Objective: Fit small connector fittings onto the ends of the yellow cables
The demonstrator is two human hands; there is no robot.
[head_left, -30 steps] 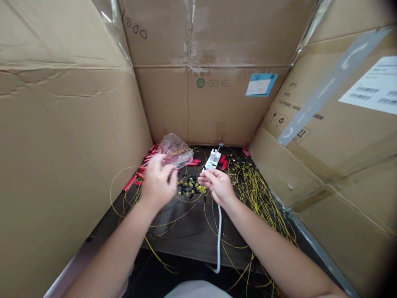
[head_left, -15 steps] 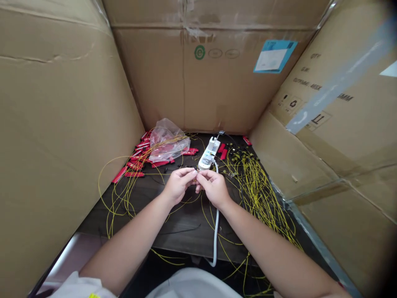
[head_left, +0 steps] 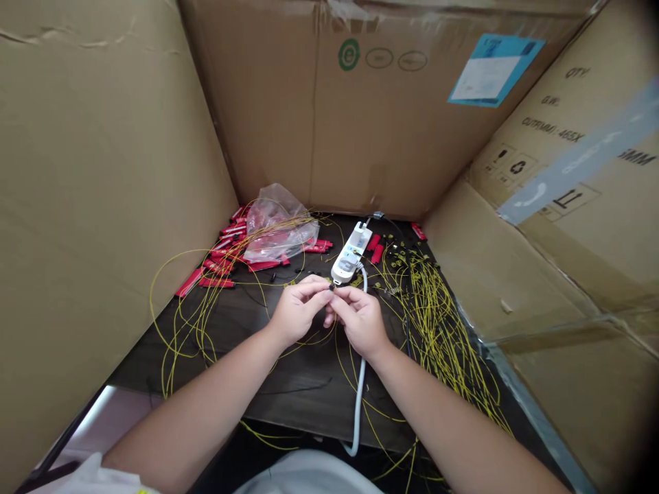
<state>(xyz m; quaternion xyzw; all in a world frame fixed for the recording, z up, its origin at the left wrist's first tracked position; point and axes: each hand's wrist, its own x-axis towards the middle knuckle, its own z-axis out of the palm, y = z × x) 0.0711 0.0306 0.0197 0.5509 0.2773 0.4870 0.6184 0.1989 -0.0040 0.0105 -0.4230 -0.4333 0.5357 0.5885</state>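
My left hand point(head_left: 298, 312) and my right hand point(head_left: 360, 321) meet over the dark table point(head_left: 303, 391), fingertips pinched together. Between them is a small black piece point(head_left: 331, 287), mostly covered by the fingers. Which hand carries it cannot be made out. A thin yellow wire seems to run from below the fingers. Just beyond the hands lies a white power strip point(head_left: 353, 252), its thick white cable point(head_left: 359, 398) passing down beside my right hand.
Red strips point(head_left: 216, 264) and a clear plastic bag point(head_left: 281, 226) lie at the back left. A tangle of yellow wires point(head_left: 443, 322) covers the right side, with small black parts behind it. Cardboard walls point(head_left: 381, 144) enclose the left, back and right.
The camera view has shifted and come closer. The small black piece now shows between my fingertips. Both hands remain together in nearly the same place.
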